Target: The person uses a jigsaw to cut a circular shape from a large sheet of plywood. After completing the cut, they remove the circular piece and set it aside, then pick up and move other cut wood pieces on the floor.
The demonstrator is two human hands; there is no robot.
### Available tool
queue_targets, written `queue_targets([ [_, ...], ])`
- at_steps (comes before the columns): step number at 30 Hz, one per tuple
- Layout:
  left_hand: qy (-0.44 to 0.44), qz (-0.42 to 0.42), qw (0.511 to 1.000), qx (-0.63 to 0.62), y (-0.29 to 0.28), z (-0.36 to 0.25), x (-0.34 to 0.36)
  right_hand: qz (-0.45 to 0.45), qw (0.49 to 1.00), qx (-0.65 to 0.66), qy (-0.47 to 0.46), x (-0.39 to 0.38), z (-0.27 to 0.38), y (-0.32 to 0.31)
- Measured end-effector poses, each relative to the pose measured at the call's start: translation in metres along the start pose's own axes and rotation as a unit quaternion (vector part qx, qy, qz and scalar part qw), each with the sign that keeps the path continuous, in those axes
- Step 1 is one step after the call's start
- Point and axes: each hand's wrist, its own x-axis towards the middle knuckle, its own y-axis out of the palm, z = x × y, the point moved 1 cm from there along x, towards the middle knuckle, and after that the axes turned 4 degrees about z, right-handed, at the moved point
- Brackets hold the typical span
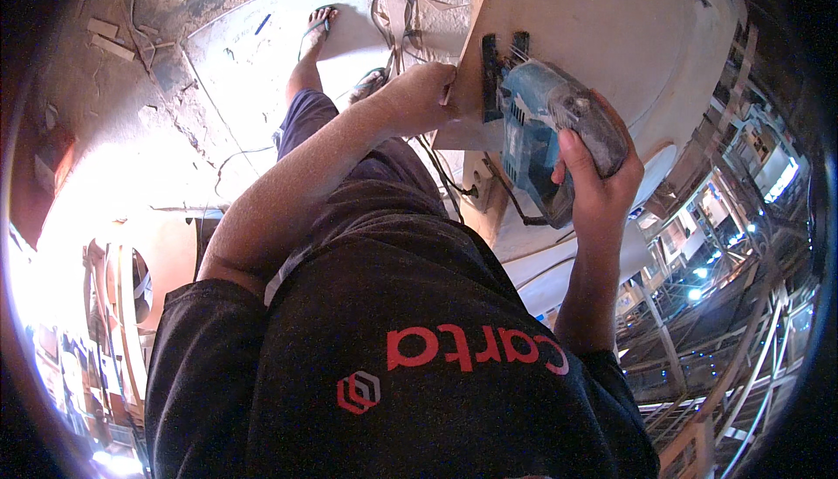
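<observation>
My right hand point(594, 160) is closed round the handle of a dusty teal and grey jigsaw point(532, 112), whose dark base plate lies on a pale wooden board point(628, 34) near the board's left edge. My left hand point(419, 95) is closed on that edge of the board, just left of the saw, with some fingertips hidden.
Scrap wood strips point(113, 43) and a large pale sheet point(227, 51) lie on the floor, under my sandalled feet point(319, 21). Black cables point(393, 25) loop beside the board. A light wooden block point(480, 208) is below the saw. Stacked panels point(144, 278) stand at the left.
</observation>
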Motion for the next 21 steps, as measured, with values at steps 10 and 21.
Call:
queue_targets([
  [10, 0.005, 0.017, 1.0, 0.019, -0.004, 0.0, 0.0, -0.02, 1.0, -0.018, 0.007, 0.004, 0.003, 0.002],
  [21, 0.017, 0.021, 1.0, -0.001, -0.008, -0.003, 0.002, -0.031, 1.0, 0.006, 0.003, 0.008, 0.012, 0.007],
])
